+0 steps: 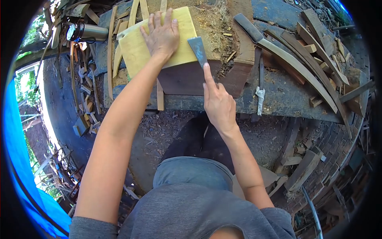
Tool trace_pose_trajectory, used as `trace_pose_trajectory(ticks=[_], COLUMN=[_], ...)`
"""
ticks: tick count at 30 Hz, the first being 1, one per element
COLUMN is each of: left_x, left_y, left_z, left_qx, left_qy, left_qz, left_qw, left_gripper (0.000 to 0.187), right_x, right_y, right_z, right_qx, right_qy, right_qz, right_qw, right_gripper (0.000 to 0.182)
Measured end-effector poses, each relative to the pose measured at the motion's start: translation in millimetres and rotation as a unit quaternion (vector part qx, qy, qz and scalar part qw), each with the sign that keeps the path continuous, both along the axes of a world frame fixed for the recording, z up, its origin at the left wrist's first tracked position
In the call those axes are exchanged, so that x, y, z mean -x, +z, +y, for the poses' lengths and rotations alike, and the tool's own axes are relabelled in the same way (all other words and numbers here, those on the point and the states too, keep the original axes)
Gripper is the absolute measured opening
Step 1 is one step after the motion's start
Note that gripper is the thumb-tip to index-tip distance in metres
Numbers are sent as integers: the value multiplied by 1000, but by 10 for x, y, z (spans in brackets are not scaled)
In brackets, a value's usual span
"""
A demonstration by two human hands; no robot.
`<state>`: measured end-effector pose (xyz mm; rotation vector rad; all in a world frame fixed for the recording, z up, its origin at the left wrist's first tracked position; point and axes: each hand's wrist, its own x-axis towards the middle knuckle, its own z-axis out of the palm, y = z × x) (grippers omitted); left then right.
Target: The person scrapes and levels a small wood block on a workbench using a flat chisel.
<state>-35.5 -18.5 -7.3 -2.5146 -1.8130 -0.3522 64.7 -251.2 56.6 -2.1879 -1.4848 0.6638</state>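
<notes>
My left hand point(162, 36) lies flat with fingers spread on the upper face of a yellow board point(183, 24). My right hand point(220, 101) is closed round a scraper point(198, 49), its index finger stretched along the flared grey metal blade. The handle is hidden in my palm. The blade's wide end points away from me and overlaps the board's right edge. Beneath the board is a thick, dark-sided wooden block point(185, 79), whose rough top is strewn with chips and dust.
On the workbench point(278, 95) to the right are a big-bladed knife point(247, 28), curved wood strips point(302, 65) and a thin tool with a white-wrapped end point(260, 99). A metal flask point(89, 32) lies at the left among wood strips. Scraps cover the ground.
</notes>
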Motion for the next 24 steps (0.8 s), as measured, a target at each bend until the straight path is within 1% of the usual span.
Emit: trace_pose_trajectory(ticks=[1, 3, 5, 7, 10, 12, 13, 15, 18, 19, 22, 24], left_x=[11, 21, 13, -10, -8, -8, -1, 10, -2, -8, -18, -6], left_y=[20, 33, -4, -16, -26, -27, -24, -37, -44, -63, -48, -36], left_z=[41, 93, 55, 60, 84, 101, 100, 118, 148, 140, 156, 182], left_qx=[5, 1, 8, 2, -12, -5, 7, 5, -11, -19, -5, -4], left_qy=[-37, -59, -78, 10, -14, -23, -28, -15, 11, 24, 15, 12], left_qz=[-4, -2, 1, 8, -11, -20, -27, -23, -14, -6, -12, -12], left_qw=[999, 998, 997, 1000, 1000, 1000, 999, 1000, 1000, 1000, 1000, 1000], left_gripper=[52, 52, 52, 52, 51, 51, 51, 51, 51, 51, 51, 51], right_x=[-17, -39, -27, -3, 15, -2, -13, -10, -57, -59, -41, -81], right_y=[19, 0, -43, -52, -10, 4, -18, -22, 8, -7, -75, -107], right_z=[-91, -102, -80, 45, 1, -139, -118, -133, 21, 32, -76, -70], right_qx=[10, 20, -5, -3, 5, 10, 8, -16, 7, -7, -37, -37], right_qy=[9, 18, 9, 2, -10, 1, 3, -8, -10, -17, -17, -14], right_qz=[11, 21, 21, 15, 11, 55, 55, 71, 69, 81, 93, 103], right_qw=[1000, 999, 1000, 1000, 1000, 998, 998, 997, 998, 997, 995, 994], right_gripper=[62, 61, 61, 62, 62, 58, 58, 57, 59, 58, 54, 53])
